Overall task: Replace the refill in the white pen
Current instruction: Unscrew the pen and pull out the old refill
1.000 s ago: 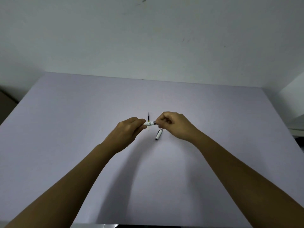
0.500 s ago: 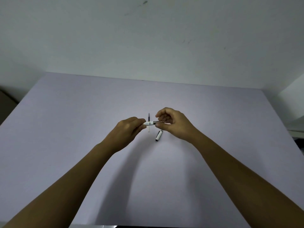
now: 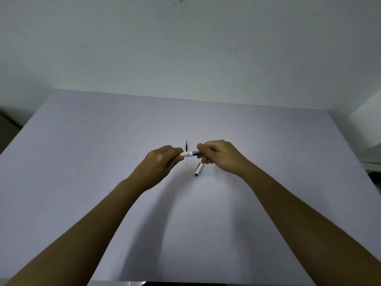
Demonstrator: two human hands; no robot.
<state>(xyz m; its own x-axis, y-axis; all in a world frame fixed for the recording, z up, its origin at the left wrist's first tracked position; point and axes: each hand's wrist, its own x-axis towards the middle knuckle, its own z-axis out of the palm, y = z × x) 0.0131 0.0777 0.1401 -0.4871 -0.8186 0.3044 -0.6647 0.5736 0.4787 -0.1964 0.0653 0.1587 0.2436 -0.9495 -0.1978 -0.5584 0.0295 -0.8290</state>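
Note:
The white pen [image 3: 188,154] is held level above the table between both hands. My left hand [image 3: 162,164] grips its white barrel at the left end. My right hand [image 3: 218,154] pinches the dark grip section at the right end, and its fingers hide the tip. A thin refill [image 3: 186,152], dark at its far end and pale at its near end, lies on the table behind the pen, pointing away from me. The white pen cap [image 3: 199,169] lies on the table just below my right hand.
The lavender table [image 3: 103,162] reaches a plain wall at the back. A pale surface [image 3: 369,124] stands past the right edge and a dark object [image 3: 8,129] past the left edge.
My right hand's fingers opened briefly half a second ago and have closed again around the dark grip section. The left hand, refill and cap have stayed put.

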